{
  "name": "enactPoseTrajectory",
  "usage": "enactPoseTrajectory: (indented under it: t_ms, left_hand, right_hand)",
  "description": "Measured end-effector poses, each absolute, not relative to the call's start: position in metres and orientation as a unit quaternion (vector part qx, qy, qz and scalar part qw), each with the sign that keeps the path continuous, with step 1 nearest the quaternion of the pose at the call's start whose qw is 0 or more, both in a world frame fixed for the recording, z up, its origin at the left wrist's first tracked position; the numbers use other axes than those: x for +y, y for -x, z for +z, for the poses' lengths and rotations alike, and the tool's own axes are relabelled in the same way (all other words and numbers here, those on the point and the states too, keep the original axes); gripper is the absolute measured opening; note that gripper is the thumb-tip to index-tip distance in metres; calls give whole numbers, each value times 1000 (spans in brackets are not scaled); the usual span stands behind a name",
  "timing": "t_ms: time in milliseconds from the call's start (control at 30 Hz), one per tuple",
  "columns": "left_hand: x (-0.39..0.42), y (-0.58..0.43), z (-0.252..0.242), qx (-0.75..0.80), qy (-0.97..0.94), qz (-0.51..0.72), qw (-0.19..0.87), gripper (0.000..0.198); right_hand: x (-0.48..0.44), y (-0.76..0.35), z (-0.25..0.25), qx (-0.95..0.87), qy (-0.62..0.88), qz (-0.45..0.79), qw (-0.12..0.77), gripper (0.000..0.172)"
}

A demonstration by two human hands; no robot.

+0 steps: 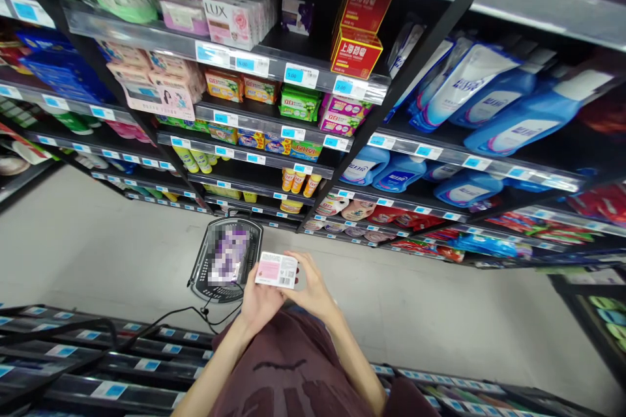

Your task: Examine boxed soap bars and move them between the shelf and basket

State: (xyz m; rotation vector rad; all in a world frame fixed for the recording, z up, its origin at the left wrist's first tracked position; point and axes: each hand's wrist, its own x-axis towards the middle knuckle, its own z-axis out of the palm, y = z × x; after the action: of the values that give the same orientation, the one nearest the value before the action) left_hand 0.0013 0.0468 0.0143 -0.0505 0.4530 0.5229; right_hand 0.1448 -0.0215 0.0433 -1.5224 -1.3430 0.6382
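A small white and pink soap box (276, 270) is held up in front of my body, with its printed side and barcode facing me. My left hand (260, 305) grips it at the left end and lower edge. Around its right end curl the fingers of my right hand (315, 290), thumb near the bottom edge. On the floor just left of my hands stands a dark shopping basket (199, 273). Inside the basket lies a purple and white package (229, 254), blurred by pixels. White LUX soap boxes (232, 21) stand in a row on the shelf ahead.
Shelves ahead carry red soap boxes (357, 52), green soap packs (299, 103) and orange packs (223, 86). To the right are blue detergent bottles (518, 117). Another shelf rack (147, 365) runs close behind me. Grey floor (415, 287) lies between the racks.
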Motion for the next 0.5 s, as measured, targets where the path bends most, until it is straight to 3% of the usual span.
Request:
enactPoseTrajectory:
  t_ms: [367,500]
  left_hand:
    - [47,-3,15,250,-17,264,931,41]
    - [43,-5,8,330,-179,337,864,52]
  right_hand:
    - [-20,-145,42,-555,622,277,479,66]
    - [-21,-145,39,-507,623,302,514,79]
